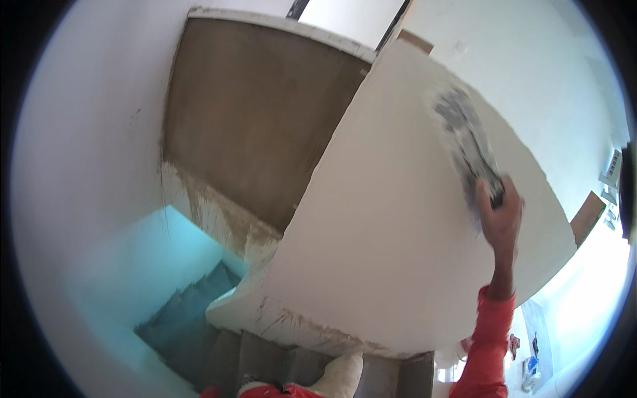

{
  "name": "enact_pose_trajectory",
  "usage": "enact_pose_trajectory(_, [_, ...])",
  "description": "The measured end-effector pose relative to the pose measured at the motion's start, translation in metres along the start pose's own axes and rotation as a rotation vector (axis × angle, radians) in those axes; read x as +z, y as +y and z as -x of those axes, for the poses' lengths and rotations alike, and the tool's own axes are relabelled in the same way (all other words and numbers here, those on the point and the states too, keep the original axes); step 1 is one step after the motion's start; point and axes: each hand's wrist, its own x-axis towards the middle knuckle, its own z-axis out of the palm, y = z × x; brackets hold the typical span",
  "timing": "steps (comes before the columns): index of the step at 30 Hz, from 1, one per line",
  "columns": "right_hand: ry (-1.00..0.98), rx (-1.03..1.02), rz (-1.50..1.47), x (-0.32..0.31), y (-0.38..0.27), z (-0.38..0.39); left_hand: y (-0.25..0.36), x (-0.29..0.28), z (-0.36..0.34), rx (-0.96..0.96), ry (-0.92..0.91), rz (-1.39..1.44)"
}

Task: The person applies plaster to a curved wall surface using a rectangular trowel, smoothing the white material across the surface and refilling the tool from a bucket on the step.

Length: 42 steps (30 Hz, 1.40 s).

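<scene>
My right hand, at the end of a red sleeve, is closed round the handle of a long plastering trowel. The trowel is smeared with whitish-grey plaster and slightly blurred. It lies against a pale, smooth plastered wall, in the upper right part of that panel, with its long side running up and slightly left from my hand. My left hand is out of view; only a bit of red cloth shows at the lower edge.
A brown-grey panel adjoins the plastered wall on the left, under a pale ledge. Below, grey stairs descend to the left, beside my legs. Plaster stains mark the wall's lower edge. Brown board pieces and small items lie at the right.
</scene>
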Motion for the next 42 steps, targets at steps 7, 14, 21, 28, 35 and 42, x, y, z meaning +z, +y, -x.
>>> enact_pose_trajectory(7, [-0.122, -0.134, 0.129, 0.034, -0.043, -0.06, 0.015, 0.036, -0.05, 0.319, 0.034, -0.456])
enact_pose_trajectory(14, [-0.109, -0.713, 0.4, 0.101, -0.033, 0.064, 0.014, 0.047, -0.063, 0.436, 0.122, -0.475])
enact_pose_trajectory(21, [-0.611, -0.806, 0.263, 0.157, 0.04, 0.268, -0.011, 0.047, -0.051, 0.22, -0.019, -0.512])
enact_pose_trajectory(28, [-0.936, -0.386, 0.02, 0.15, 0.041, 0.372, -0.046, 0.051, -0.024, 0.201, -0.064, -0.668])
enact_pose_trajectory(35, [-1.55, -0.293, 0.011, 0.157, 0.023, 0.417, -0.029, 0.056, -0.024, 0.19, -0.013, -0.456])
enact_pose_trajectory(42, [-1.523, -0.207, -0.321, 0.207, 0.013, 0.453, 0.01, 0.038, -0.002, 0.111, 0.111, 0.109])
